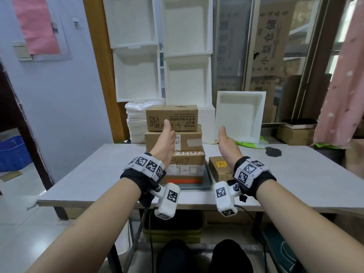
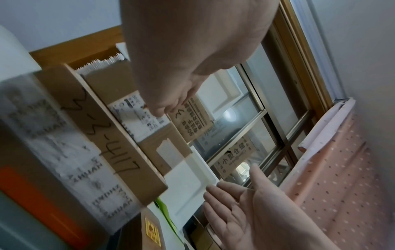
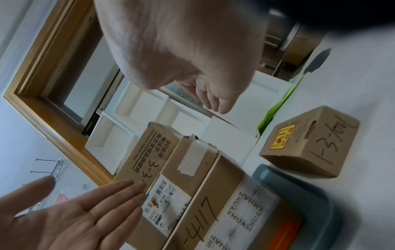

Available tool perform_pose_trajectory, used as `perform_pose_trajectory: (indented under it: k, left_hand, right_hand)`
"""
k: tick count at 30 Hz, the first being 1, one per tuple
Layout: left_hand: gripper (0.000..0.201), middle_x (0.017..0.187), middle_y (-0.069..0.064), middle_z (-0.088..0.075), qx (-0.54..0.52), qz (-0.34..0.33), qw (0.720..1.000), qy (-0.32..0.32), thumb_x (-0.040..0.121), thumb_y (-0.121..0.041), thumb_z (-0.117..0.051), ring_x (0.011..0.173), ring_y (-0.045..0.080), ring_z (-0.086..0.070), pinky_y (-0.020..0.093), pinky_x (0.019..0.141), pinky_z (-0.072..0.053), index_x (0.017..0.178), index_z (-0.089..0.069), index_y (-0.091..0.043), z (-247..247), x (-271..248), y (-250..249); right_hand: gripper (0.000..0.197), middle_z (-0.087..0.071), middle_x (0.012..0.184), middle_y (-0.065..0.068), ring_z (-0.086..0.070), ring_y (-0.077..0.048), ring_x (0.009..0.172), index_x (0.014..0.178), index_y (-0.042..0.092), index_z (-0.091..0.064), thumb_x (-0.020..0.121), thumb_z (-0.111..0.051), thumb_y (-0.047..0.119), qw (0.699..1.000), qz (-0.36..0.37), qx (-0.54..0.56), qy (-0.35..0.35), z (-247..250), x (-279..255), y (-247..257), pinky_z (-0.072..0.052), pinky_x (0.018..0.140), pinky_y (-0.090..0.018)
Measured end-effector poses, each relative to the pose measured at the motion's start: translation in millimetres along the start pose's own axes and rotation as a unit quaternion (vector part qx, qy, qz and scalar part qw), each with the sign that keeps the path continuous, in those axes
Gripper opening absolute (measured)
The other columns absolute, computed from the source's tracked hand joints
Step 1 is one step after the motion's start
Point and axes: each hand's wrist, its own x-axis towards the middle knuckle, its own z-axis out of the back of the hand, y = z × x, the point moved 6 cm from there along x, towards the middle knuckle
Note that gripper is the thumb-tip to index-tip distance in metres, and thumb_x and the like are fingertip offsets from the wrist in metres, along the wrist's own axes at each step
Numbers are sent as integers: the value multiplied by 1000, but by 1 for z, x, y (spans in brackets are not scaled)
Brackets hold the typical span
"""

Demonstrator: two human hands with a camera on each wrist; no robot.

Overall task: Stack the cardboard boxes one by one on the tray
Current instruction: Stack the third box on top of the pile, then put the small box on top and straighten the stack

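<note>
left hand (image 1: 164, 143) flat, holding nothing | right hand (image 1: 228, 147) likewise | three-box stack (image 1: 174, 138) on tray (image 1: 207, 178) | small box (image 3: 310, 142) right (its handwriting legible only from right wrist)

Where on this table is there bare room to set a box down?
Free: the table left of the tray, and the stretch right of the small box, before the dark patch. Crowded: the tray, filled by the three-box stack.

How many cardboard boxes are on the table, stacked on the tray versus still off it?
Stacked on the grey tray: 3, namely the bottom box, middle box and top box
Off the tray, on the table: 1, the small box
Total: 4
</note>
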Motion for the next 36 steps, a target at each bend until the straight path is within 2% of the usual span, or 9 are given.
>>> perform_pose_trajectory:
  k: [11, 19, 21, 23, 25, 27, 28, 31, 36]
  left_hand:
    - [86, 162, 7, -10, 1, 64, 995, 81, 93, -69, -11, 149, 19, -10, 35, 120, -8, 155, -10, -9, -82, -2, 53]
    - [86, 163, 5, -8, 26, 110, 991, 75, 93, -69, -13, 150, 17, -9, 35, 121, -6, 155, -7, -10, -117, 5, 83]
    - [86, 161, 5, -17, 24, 126, 989, 74, 93, -70, -13, 148, 17, -19, 37, 121, -10, 155, -12, -10, -121, 8, 90]
    - [75, 134, -1, -56, 40, 127, 990, 54, 97, -64, -14, 120, 6, -56, 27, 105, -35, 146, -36, -13, -123, 10, 94]
    - [53, 89, -9, -68, 54, 135, 989, 35, 99, -60, -14, 68, -7, -64, 12, 72, -39, 101, -55, -25, -127, 7, 94]
    - [50, 112, -5, -69, 56, 135, 989, 33, 99, -59, -15, 86, -2, -62, 14, 80, -33, 75, -44, -26, -130, 13, 100]
    - [51, 124, -1, -65, 59, 137, 988, 34, 99, -59, -16, 100, 4, -57, 17, 88, -29, 73, -43, -26, -130, 17, 103]
    - [51, 119, -2, -66, 52, 154, 986, 36, 99, -60, -17, 110, 12, -57, 21, 95, -30, 87, -56, -29, -130, 27, 113]
    - [64, 89, -4, -72, 24, 145, 989, 29, 95, -66, -22, 71, 3, -71, 16, 53, -52, 104, -66, -21, -128, 53, 133]
  right_hand:
    - [78, -29, 160, -9, -28, -26, 146, 153, 8, -27, 98, -16, 62, 998, -64, 0, -28, 42, 3, -63, -21, 116, -37]
    - [77, -32, 158, -13, -30, -28, 145, 151, 4, -30, 99, -15, 60, 996, -82, -11, -40, 58, 15, -89, -22, 116, -38]
    - [76, -32, 158, -13, -31, -28, 145, 151, 4, -31, 100, -16, 59, 995, -87, -10, -40, 60, 18, -97, -22, 116, -37]
    - [74, -33, 158, -12, -31, -28, 144, 151, 5, -31, 100, -16, 58, 995, -96, -8, -35, 60, 21, -106, -24, 115, -36]
    - [74, -32, 158, -11, -31, -27, 144, 151, 6, -30, 100, -16, 57, 994, -103, -7, -31, 58, 24, -114, -24, 114, -36]
    - [74, -32, 158, -12, -31, -27, 144, 151, 6, -30, 100, -16, 57, 994, -106, -9, -29, 57, 31, -121, -24, 114, -36]
    - [74, -33, 157, -12, -31, -28, 144, 151, 5, -31, 100, -16, 57, 994, -107, -11, -29, 56, 35, -123, -24, 114, -36]
    - [74, -33, 157, -14, -32, -30, 144, 150, 5, -32, 100, -15, 57, 994, -110, -20, -20, 53, 48, -130, -24, 115, -38]
    - [75, -40, 152, -16, -37, -30, 140, 147, 6, -38, 100, -13, 58, 993, -117, -28, -2, 44, 68, -145, -26, 115, -41]
